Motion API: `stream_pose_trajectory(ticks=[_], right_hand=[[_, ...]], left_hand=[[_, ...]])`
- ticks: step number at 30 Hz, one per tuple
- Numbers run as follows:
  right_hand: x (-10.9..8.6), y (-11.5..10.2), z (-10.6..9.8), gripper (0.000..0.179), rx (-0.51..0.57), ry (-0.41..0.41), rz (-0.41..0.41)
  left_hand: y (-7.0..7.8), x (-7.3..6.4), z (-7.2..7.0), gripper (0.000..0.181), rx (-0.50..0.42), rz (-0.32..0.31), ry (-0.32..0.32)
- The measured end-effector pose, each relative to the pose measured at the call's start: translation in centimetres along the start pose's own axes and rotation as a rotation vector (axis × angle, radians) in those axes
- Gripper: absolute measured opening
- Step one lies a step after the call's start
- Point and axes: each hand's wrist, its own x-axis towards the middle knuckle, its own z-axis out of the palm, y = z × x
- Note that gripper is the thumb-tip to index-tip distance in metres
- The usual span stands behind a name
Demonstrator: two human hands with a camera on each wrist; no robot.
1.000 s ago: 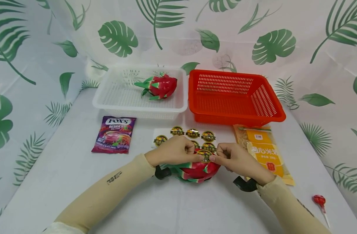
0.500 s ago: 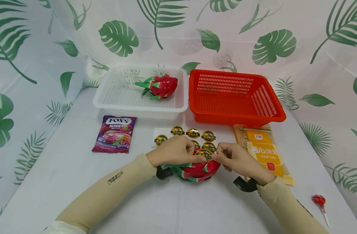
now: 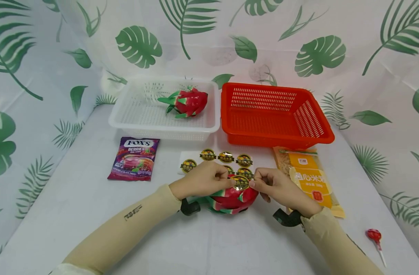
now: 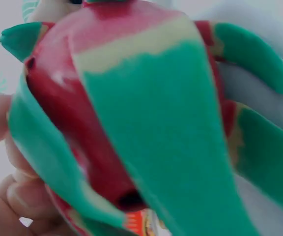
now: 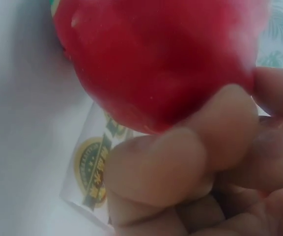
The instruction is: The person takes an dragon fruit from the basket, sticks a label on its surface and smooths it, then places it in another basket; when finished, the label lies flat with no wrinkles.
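A red dragon fruit [image 3: 230, 202] with green scales lies on the table between both hands. A round gold-and-black sticker [image 3: 240, 183] sits on its upper side. My left hand [image 3: 204, 178] holds the fruit from the left, fingers curled along its far side, thumb at the sticker's left edge. From the right, my right hand [image 3: 281, 189] holds the fruit's end, thumb by the sticker's right edge. The right wrist view shows its curled fingers [image 5: 156, 167] against the smooth red skin [image 5: 161, 54]. Green scales [image 4: 156, 123] fill much of the left wrist view.
Behind the hands lies a white sheet of stickers [image 3: 226, 157]. A white basket [image 3: 161, 133] holding another dragon fruit [image 3: 192, 103] and a red basket [image 3: 278, 139] stand at the back. Also there are a purple candy bag [image 3: 134, 159], a yellow food packet [image 3: 312, 179] and a lollipop [image 3: 375, 236].
My left thumb has shifted slightly left over the sticker, and my right thumb has drawn slightly right to its edge. The fruit has stayed in place.
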Motion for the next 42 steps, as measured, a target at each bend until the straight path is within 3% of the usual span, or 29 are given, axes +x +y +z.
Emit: stream_pose_trajectory(ticks=[5,10,14,16,20,23,29,33,42], right_hand=[[-0.1,0.2,0.0,0.030,0.049,-0.003,-0.042],[-0.2,0.4,0.2,0.030,0.077,0.001,-0.072],[-0.3,0.4,0.4,0.031,0.059,0.028,-0.052],[-0.4,0.4,0.5,0.030,0.046,0.045,-0.034],[-0.5,0.3,0.8,0.030,0.022,0.076,0.019],[-0.7,0.2,0.9,0.030,0.015,0.096,0.052],[-1.0,0.3,0.3,0.030,0.078,0.219,0.071],[-0.5,0.1,-0.8,0.035,0.204,0.326,0.168],[2.0,0.0,-3.9,0.049,0.526,0.403,0.260]], left_hand=[[-0.2,-0.1,0.2,0.042,-0.024,0.021,0.022],[-0.2,-0.4,0.3,0.033,0.028,0.008,0.081],[0.0,-0.9,0.3,0.014,0.071,0.018,0.131],[0.0,-1.0,0.2,0.026,0.084,0.025,0.110],[-0.1,-1.2,0.0,0.061,0.122,0.049,-0.010],[-0.2,-1.3,-0.2,0.074,0.163,0.068,-0.075],[0.0,-1.2,-0.6,0.077,0.226,0.086,-0.112],[0.2,-1.0,-1.2,0.075,0.267,0.098,-0.143],[1.0,-0.7,-1.6,0.073,0.277,0.117,-0.179]])
